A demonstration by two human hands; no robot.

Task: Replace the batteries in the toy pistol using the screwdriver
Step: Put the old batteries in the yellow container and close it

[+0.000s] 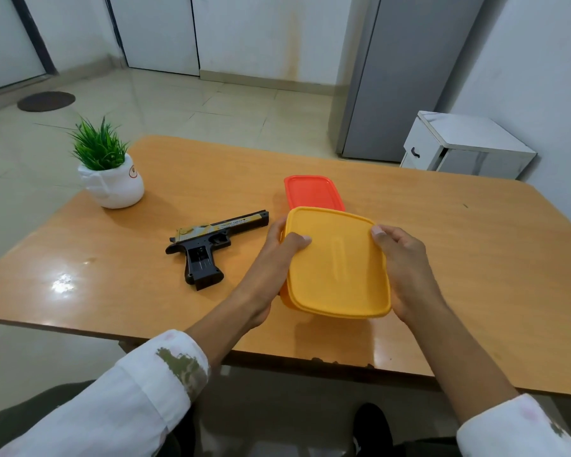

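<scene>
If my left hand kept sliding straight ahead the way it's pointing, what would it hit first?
Probably the red container, which sits just beyond the yellow container that the left hand grips; depth is hard to judge, so it might slip past its left edge.

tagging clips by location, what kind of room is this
Probably a room in a home or small office, not a workshop. A plain wooden table stands on a tiled floor, with a grey fridge-like cabinet and a small white cupboard behind, and a potted plant as decoration.
</scene>
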